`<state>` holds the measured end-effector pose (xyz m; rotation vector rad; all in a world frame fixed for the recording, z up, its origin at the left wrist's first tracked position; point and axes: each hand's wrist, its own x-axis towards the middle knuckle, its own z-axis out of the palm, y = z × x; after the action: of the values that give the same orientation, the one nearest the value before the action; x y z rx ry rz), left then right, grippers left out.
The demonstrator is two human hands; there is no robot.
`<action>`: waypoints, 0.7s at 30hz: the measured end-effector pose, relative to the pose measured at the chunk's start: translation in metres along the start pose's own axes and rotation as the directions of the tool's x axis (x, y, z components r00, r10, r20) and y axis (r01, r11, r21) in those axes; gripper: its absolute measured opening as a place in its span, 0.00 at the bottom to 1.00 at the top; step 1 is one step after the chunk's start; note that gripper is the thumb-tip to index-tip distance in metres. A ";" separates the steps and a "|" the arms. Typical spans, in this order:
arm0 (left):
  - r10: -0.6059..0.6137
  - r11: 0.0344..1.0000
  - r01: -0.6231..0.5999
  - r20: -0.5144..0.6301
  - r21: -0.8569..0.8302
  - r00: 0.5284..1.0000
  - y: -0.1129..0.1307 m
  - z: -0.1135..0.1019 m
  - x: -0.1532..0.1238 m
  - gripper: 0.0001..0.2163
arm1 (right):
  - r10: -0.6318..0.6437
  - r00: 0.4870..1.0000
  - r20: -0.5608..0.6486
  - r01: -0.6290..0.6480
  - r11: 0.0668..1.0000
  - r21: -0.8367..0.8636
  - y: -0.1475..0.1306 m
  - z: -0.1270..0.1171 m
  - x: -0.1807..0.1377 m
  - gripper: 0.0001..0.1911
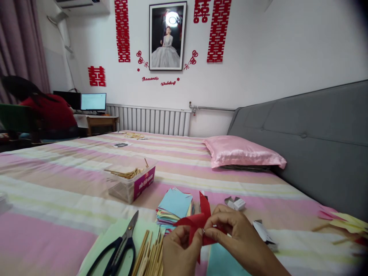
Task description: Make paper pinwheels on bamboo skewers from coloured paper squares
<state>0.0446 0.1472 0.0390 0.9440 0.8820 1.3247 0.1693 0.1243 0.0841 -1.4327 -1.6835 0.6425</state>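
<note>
Both my hands work at the bottom centre over the bed. My left hand and my right hand pinch a folded red paper piece, with a small silvery bit between the fingertips at its middle. Just beyond them a stack of coloured paper squares, light blue on top, lies on the sheet. Wooden sticks lie beside my left hand. Black-handled scissors rest on a pale green sheet further left.
A clear plastic box with sticks stands on the striped bed sheet. A pink pillow leans by the grey headboard. Small white boxes and finished paper pieces lie right. A person in red sits far left.
</note>
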 end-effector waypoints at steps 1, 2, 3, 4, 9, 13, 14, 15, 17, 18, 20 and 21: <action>0.011 1.000 -0.011 -0.010 0.001 1.000 0.000 0.001 -0.001 0.05 | 0.006 1.000 0.001 -0.006 1.000 0.004 0.000 0.000 0.000 0.06; 0.020 1.000 -0.020 -0.016 0.003 1.000 0.000 0.001 -0.001 0.05 | 0.009 1.000 0.003 -0.009 1.000 0.011 0.000 0.000 0.000 0.06; 0.029 1.000 -0.029 -0.019 0.007 0.999 -0.001 0.002 -0.001 0.05 | 0.012 1.000 0.004 -0.012 1.000 0.017 0.000 0.000 0.000 0.06; 0.037 0.999 -0.037 -0.023 0.013 0.999 -0.001 0.001 -0.001 0.05 | 0.015 1.000 0.002 -0.015 1.000 0.019 0.000 0.001 0.000 0.07; 0.039 0.998 -0.040 0.025 0.055 0.999 -0.003 -0.003 0.002 0.05 | 0.001 0.999 -0.052 -0.002 1.000 -0.012 -0.002 0.001 0.001 0.05; 0.042 0.995 -0.048 0.060 0.089 0.997 -0.002 -0.007 0.003 0.05 | 0.008 0.997 -0.070 -0.006 0.999 0.034 -0.004 0.003 0.001 0.04; 0.049 0.994 -0.055 0.058 0.100 0.997 -0.002 -0.008 0.003 0.05 | 0.013 0.998 -0.061 -0.010 0.998 0.059 -0.004 0.004 0.001 0.04; 0.052 0.993 -0.057 0.055 0.103 0.997 -0.003 -0.008 0.003 0.06 | 0.016 0.999 -0.052 -0.011 0.996 0.090 -0.004 0.006 0.001 0.04; 0.048 0.995 -0.053 0.050 0.086 0.998 -0.003 -0.009 0.003 0.06 | 0.025 0.998 -0.053 -0.016 0.987 0.161 -0.004 0.008 0.001 0.06; 0.045 0.996 -0.048 0.048 0.069 0.998 -0.003 -0.009 0.003 0.06 | 0.027 0.998 -0.060 -0.015 0.979 0.203 -0.004 0.010 0.001 0.07; 0.041 0.998 -0.043 0.056 0.039 0.998 -0.003 -0.009 0.003 0.06 | 0.041 0.997 -0.072 -0.018 0.957 0.288 -0.003 0.012 0.001 0.12; 0.042 0.998 -0.044 0.065 0.032 0.997 -0.002 -0.008 0.002 0.07 | 0.055 0.996 -0.068 -0.030 0.944 0.329 -0.002 0.012 0.001 0.14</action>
<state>0.0381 0.1500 0.0338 1.0313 0.8408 1.3129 0.1578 0.1261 0.0792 -1.2396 -1.4116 0.8386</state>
